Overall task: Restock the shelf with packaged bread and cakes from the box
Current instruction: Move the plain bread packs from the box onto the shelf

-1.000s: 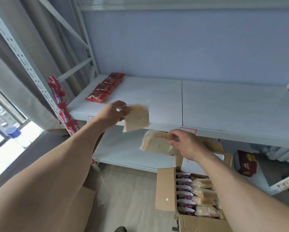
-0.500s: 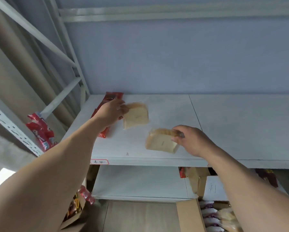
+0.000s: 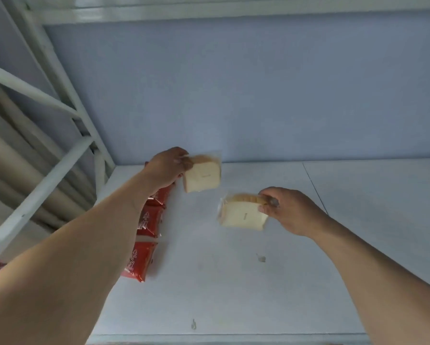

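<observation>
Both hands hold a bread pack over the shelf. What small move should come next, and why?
Probably lower the left hand and set its bread pack on the white shelf just right of the red packets. That pack is farthest back, near the wall, with bare shelf under it. The right hand with its pack can follow.

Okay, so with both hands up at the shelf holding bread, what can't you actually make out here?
- Head view: print on the left bread pack and right bread pack is too small and blurred to read.
- Left hand grip: its fingers are behind the pack.
- Red snack packets: the left forearm covers part of the row, so no count.
- The supply box lies outside the frame.
- Shelf: right end cut off by the edge.
</observation>
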